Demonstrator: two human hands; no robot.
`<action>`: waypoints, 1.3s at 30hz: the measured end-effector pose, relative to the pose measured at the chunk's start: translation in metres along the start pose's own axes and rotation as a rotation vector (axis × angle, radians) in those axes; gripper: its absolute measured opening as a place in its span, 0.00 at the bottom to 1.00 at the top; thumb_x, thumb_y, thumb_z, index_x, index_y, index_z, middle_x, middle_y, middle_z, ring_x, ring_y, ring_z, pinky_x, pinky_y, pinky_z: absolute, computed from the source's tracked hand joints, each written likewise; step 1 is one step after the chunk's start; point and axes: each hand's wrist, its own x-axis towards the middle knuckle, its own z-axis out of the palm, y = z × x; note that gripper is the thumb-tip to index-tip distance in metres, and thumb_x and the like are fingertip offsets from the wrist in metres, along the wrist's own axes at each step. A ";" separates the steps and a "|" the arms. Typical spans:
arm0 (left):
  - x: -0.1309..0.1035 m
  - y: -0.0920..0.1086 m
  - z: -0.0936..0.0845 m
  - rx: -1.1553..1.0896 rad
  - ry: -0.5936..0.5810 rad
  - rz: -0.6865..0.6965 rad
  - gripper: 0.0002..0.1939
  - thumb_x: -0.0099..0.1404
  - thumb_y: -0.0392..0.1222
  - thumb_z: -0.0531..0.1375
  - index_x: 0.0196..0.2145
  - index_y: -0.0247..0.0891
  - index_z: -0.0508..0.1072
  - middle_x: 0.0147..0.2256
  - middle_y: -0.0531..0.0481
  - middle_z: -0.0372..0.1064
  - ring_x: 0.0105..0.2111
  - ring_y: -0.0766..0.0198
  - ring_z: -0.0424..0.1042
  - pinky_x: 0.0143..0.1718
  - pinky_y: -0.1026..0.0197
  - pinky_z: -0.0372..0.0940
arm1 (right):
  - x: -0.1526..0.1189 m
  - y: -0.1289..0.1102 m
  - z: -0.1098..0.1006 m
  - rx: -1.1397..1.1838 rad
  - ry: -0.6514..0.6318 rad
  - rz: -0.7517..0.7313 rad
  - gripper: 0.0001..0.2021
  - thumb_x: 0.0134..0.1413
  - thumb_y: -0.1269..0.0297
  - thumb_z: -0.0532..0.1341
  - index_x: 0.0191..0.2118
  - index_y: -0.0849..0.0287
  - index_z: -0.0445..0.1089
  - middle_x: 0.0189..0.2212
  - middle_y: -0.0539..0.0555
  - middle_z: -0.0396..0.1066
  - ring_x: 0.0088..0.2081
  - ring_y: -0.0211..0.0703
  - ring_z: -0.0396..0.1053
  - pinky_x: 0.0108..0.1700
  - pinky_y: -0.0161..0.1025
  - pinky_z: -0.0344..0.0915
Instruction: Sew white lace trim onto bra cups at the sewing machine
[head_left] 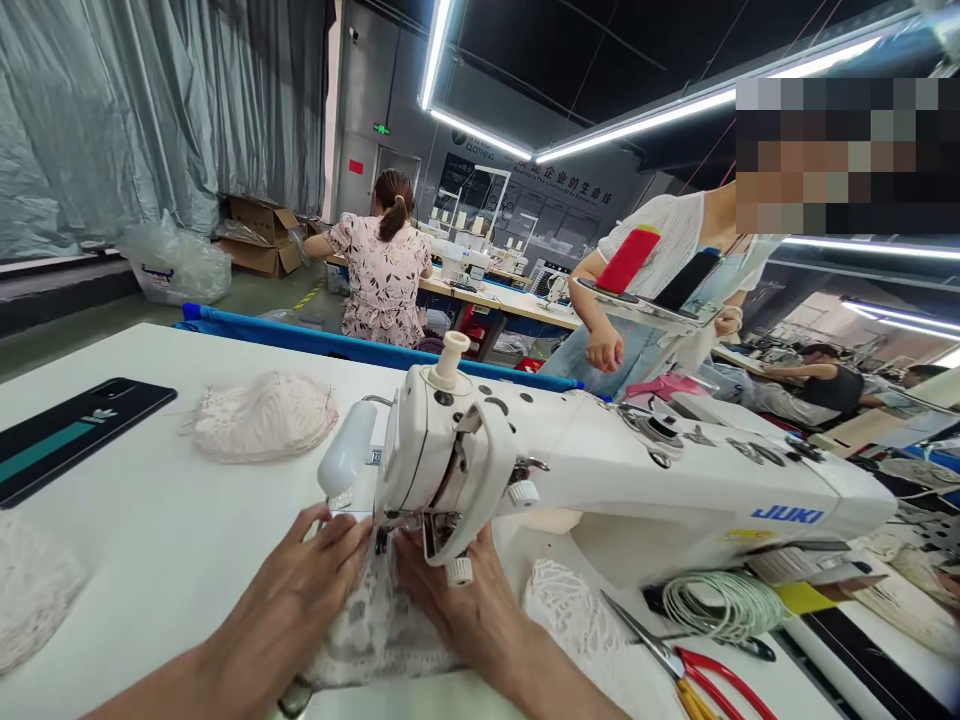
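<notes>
Item: one white, patterned lace-like cloth piece (367, 625), soft and partly gathered, lying toward the near edge of the white-topped bench (180, 530), its far end at the needle area of the machine.

My left hand (319, 565): fingers curled and bunched on the cloth's left side, close beside the needle area; pinching or only pressing, I cannot tell.

My right hand (461, 590): on the cloth's right side, fingertips hidden behind the machine head; its grip, too, I cannot tell.

Machine: one white, glossy JUKI sewing machine (585, 435), its arm running toward the bench's right edge.

Right of the cloth: a loose white openwork lace piece (574, 610); steel-bladed scissors with red and yellow handles (682, 665); a coil of pale green cord (716, 605).

Left: a domed, cream lace piece (262, 418) near the bench's far edge; another white lace piece (34, 590), cut by the view; a flat black phone with a teal stripe (86, 435) by the left edge.

Risks, as I judge them: a finger straying under the needle through crowding; a puckered seam from uneven tension between my hands; the loose lace at right dragged in by my forearm.
</notes>
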 end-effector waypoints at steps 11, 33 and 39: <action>-0.006 0.023 -0.029 -0.328 -0.041 0.041 0.10 0.71 0.45 0.52 0.35 0.42 0.71 0.34 0.56 0.72 0.38 0.66 0.70 0.52 0.59 0.52 | -0.022 -0.027 -0.013 0.174 -0.002 -0.140 0.20 0.64 0.48 0.51 0.40 0.62 0.67 0.40 0.56 0.73 0.40 0.45 0.68 0.46 0.46 0.54; -0.026 0.039 -0.011 -0.110 -0.006 0.007 0.15 0.67 0.31 0.48 0.34 0.44 0.73 0.35 0.53 0.73 0.34 0.64 0.70 0.47 0.55 0.60 | -0.024 -0.023 -0.015 0.154 0.089 -0.232 0.15 0.64 0.77 0.48 0.28 0.62 0.65 0.32 0.51 0.74 0.38 0.36 0.70 0.47 0.43 0.53; -0.026 0.040 -0.013 -0.141 0.083 0.038 0.18 0.71 0.31 0.46 0.35 0.41 0.74 0.36 0.53 0.75 0.39 0.66 0.71 0.50 0.55 0.57 | -0.024 -0.023 -0.015 0.171 0.111 -0.242 0.16 0.67 0.73 0.50 0.26 0.63 0.65 0.30 0.51 0.74 0.35 0.35 0.69 0.45 0.42 0.53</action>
